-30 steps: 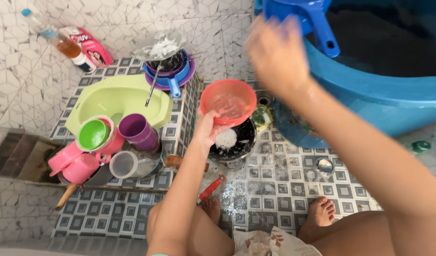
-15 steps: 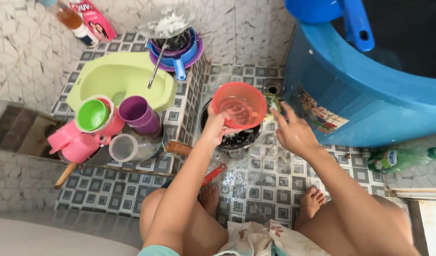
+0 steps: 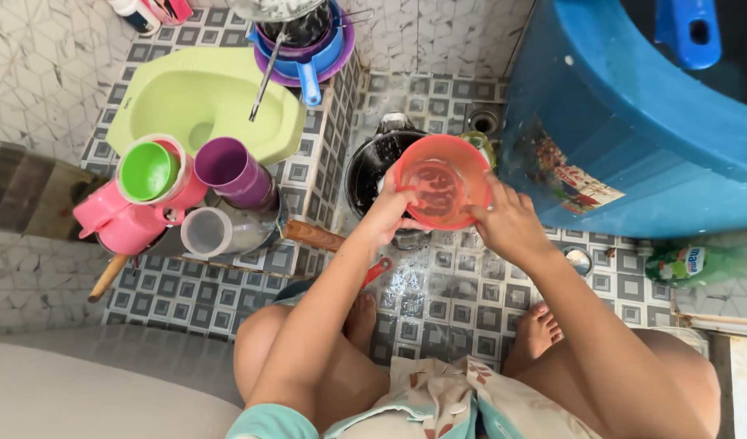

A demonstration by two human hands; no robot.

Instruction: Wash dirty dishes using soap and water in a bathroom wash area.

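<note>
I hold an orange translucent plastic bowl [image 3: 441, 180] with both hands above a black pot [image 3: 372, 167] that stands on the wet tiled floor. My left hand [image 3: 391, 213] grips the bowl's left rim. My right hand [image 3: 508, 223] grips its right rim, fingers on the edge. The bowl's inside looks wet.
A big blue water tub [image 3: 625, 130] with a blue scoop [image 3: 689, 31] stands at right. On the raised tiled ledge at left sit pink, green and purple cups [image 3: 166, 187], a light green squat pan [image 3: 207, 102] and stacked bowls [image 3: 304, 41]. A green bottle [image 3: 703, 262] lies at right; a red handle [image 3: 376, 271] by my foot.
My right hand came down from the blue scoop at the tub and took hold of the bowl's right rim. The bowl shifted a little to the right over the pot.
</note>
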